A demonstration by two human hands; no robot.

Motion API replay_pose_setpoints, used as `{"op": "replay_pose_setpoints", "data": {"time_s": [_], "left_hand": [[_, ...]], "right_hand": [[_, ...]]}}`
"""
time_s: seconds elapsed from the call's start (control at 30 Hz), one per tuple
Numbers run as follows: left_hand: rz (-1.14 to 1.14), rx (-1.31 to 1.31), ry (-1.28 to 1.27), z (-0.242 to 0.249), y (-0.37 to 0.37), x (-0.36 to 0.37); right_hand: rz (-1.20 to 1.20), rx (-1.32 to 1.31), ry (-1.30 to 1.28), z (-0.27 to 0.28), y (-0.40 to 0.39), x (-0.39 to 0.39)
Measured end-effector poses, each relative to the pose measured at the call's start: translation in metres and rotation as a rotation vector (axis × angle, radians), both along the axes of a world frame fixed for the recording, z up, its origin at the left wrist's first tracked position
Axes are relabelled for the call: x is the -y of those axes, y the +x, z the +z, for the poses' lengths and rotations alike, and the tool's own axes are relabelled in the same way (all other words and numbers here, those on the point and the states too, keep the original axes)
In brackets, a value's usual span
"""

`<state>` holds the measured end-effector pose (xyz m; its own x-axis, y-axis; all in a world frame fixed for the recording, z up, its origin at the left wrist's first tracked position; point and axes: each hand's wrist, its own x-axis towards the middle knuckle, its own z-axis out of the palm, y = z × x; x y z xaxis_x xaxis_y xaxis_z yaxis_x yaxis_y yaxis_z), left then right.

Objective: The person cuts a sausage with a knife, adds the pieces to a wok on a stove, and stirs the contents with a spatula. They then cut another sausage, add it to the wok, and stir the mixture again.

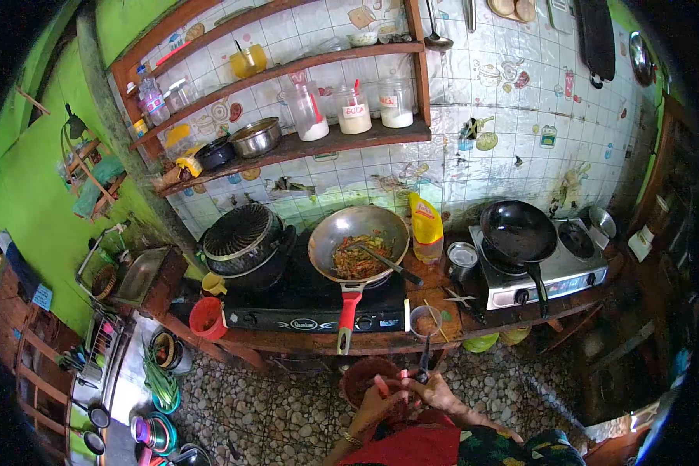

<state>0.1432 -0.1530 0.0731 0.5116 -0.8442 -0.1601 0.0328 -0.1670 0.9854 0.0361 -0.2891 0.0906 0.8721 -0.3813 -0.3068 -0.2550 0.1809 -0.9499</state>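
One slim, dark, knife-like tool (426, 355) stands at the lower middle of the frame, with our right hand (437, 394) closed on it; just to its left, our left hand (375, 405) curls by a small pink-red piece (403, 374), though whether it grips that we cannot tell. We would do well to steady both wrists and angle the tool towards the round, reddish-brown bucket (350, 380)

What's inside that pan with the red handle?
The pan holds chopped, mixed food, brownish with green bits, and a dark-handled utensil sticks out over its rim. The food covers the pan's floor beneath it; the utensil's tip is hard to make out.
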Motion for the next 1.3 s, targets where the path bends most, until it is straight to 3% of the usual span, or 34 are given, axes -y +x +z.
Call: {"op": "replay_pose_setpoints", "data": {"time_s": [0.13, 0.2, 0.23, 0.3, 0.43, 0.5, 0.57, 0.63, 0.67, 0.83, 0.93, 1.0, 1.1, 1.17, 1.23, 1.27, 1.3], "left_hand": [[0.019, -0.109, 0.188, 0.010, -0.001, -0.008], [0.118, -0.340, 0.059, -0.002, -0.006, -0.008], [0.116, -0.342, 0.061, -0.010, -0.006, -0.009], [0.073, -0.211, -0.094, -0.021, -0.004, -0.010], [0.140, -0.211, 0.052, -0.022, 0.000, -0.018], [0.006, 0.207, 0.290, -0.026, 0.008, -0.024], [0.049, 0.340, 0.280, -0.032, 0.001, -0.026], [0.092, 0.483, 0.260, -0.035, -0.001, -0.025], [0.156, 0.453, 0.151, -0.031, -0.004, -0.027], [0.315, 0.512, -0.126, -0.063, -0.005, -0.025], [0.434, 0.109, -0.145, -0.083, 0.003, -0.024], [0.379, 0.427, -0.006, -0.054, 0.009, -0.033], [0.407, 0.438, 0.077, -0.112, 0.023, -0.041], [0.310, 0.351, 0.258, -0.175, 0.038, -0.056], [0.527, 0.128, -0.161, -0.202, 0.042, -0.054], [0.589, 0.054, -0.304, -0.210, 0.046, -0.051], [0.529, 0.087, -0.183, -0.213, 0.056, -0.046]], "right_hand": [[0.013, 0.093, -0.085, -0.031, 0.001, 0.002], [-0.048, 0.398, 0.053, 0.018, -0.001, -0.011], [-0.050, 0.396, 0.054, 0.011, 0.001, -0.010], [-0.022, 0.258, -0.033, -0.001, 0.004, -0.009], [0.009, 0.410, 0.099, -0.014, 0.001, -0.012], [-0.092, 0.203, 0.167, -0.021, 0.012, -0.021], [-0.173, 0.025, 0.220, 0.000, 0.012, -0.035], [-0.168, 0.211, -0.359, -0.039, 0.021, -0.038], [-0.155, 0.059, -0.229, 0.012, 0.021, -0.047], [-0.209, 0.054, -0.357, -0.012, 0.029, -0.044], [-0.188, 0.101, -0.334, -0.028, 0.027, -0.039], [-0.207, 0.150, -0.326, -0.041, 0.024, -0.034], [-0.143, -0.127, -0.479, -0.067, 0.009, -0.019], [-0.268, -0.076, -0.362, -0.086, 0.004, -0.005], [-0.346, 0.164, -0.587, -0.092, -0.004, 0.000], [-0.393, -0.003, -0.417, -0.084, -0.007, 0.004], [-0.438, -0.165, -0.245, -0.070, -0.010, 0.007]]}}
